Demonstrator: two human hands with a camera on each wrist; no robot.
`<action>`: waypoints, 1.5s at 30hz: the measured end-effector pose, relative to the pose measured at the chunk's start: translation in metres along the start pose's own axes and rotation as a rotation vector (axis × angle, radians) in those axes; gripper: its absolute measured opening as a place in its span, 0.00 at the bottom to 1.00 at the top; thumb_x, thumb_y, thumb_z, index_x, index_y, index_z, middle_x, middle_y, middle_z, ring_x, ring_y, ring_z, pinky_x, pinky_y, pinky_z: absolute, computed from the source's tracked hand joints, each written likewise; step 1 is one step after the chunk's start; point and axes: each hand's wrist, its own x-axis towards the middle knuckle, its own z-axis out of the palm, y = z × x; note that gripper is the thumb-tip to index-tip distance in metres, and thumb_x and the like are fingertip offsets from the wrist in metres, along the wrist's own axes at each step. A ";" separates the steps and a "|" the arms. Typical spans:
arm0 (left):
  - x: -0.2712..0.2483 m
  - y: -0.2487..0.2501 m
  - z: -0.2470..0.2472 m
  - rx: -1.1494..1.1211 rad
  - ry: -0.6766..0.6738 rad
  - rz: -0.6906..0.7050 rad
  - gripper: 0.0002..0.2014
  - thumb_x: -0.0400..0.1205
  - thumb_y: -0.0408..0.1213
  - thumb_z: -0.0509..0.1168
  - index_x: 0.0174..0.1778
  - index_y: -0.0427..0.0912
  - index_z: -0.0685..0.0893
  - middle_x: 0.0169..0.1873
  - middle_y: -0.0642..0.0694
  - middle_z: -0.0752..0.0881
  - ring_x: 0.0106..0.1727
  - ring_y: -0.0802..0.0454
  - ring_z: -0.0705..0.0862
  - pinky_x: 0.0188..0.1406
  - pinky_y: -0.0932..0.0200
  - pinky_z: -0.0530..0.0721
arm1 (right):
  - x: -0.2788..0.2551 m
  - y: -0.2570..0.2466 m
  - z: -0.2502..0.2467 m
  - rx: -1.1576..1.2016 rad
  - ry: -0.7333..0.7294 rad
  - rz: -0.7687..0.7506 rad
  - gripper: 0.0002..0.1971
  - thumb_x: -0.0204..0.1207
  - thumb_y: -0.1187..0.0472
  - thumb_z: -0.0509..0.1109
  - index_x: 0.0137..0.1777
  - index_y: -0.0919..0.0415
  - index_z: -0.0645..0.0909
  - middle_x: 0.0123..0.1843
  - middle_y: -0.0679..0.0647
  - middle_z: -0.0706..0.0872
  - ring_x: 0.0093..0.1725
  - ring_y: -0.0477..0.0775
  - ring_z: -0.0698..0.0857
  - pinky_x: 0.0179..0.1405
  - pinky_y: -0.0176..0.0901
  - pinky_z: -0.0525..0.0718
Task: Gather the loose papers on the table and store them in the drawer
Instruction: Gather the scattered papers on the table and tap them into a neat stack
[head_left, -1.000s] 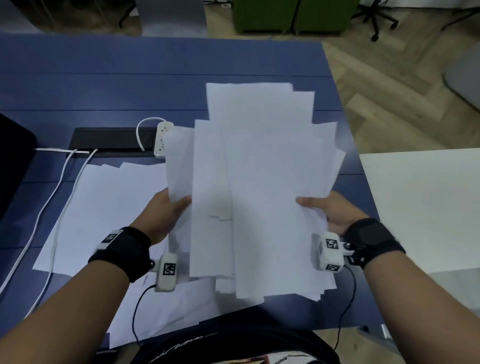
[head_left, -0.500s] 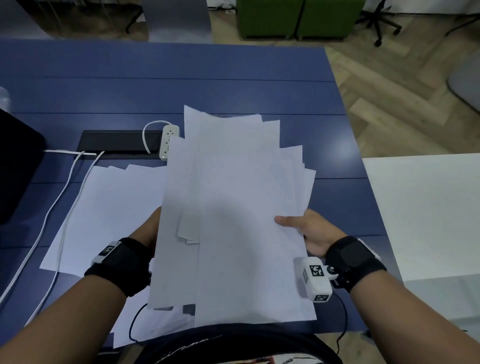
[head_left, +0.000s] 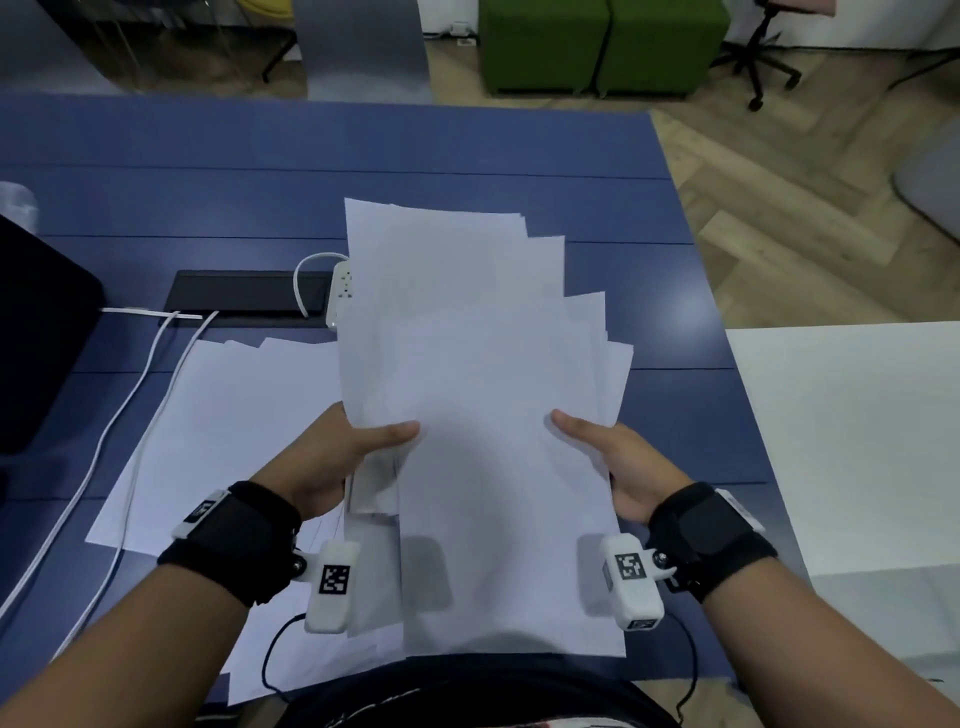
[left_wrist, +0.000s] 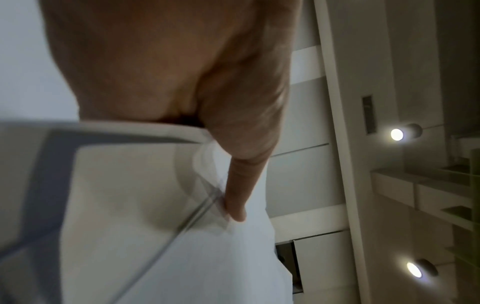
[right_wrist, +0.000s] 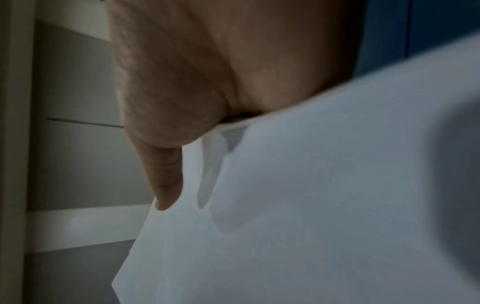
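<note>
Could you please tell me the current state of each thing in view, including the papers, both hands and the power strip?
Stack of papers: held up off the table, sheets fanned and uneven.
Left hand: grips the stack's left edge, thumb on top.
Right hand: grips the stack's right edge, thumb on top.
Loose sheets: lying flat on the blue table, overlapping.
Power strip: on the table, partly hidden by the stack.

Your hands (head_left: 337, 462) grip thin matt white paper sheets (head_left: 483, 415); beneath them smooth blue worktop (head_left: 260, 197) with faint sheen; wrist straps (head_left: 239, 535) black cloth.
</note>
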 end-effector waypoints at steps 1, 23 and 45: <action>-0.001 0.000 0.002 0.011 -0.010 0.008 0.19 0.84 0.29 0.75 0.72 0.37 0.88 0.66 0.39 0.93 0.69 0.38 0.92 0.73 0.41 0.85 | -0.003 -0.003 0.002 -0.001 -0.010 -0.005 0.22 0.85 0.53 0.73 0.76 0.63 0.85 0.72 0.62 0.90 0.72 0.66 0.88 0.78 0.63 0.81; -0.013 -0.008 0.002 -0.070 0.087 0.210 0.19 0.84 0.28 0.73 0.73 0.36 0.88 0.66 0.36 0.93 0.68 0.36 0.92 0.70 0.37 0.88 | -0.016 -0.010 0.006 -0.195 0.043 -0.330 0.17 0.83 0.66 0.74 0.71 0.65 0.86 0.69 0.61 0.92 0.69 0.67 0.90 0.75 0.76 0.82; -0.020 0.020 -0.019 -0.023 -0.025 0.314 0.23 0.83 0.25 0.71 0.76 0.40 0.85 0.70 0.39 0.91 0.71 0.41 0.91 0.69 0.44 0.89 | -0.015 -0.022 0.010 -0.075 -0.101 -0.337 0.18 0.87 0.73 0.66 0.75 0.72 0.81 0.72 0.64 0.89 0.73 0.65 0.88 0.69 0.50 0.89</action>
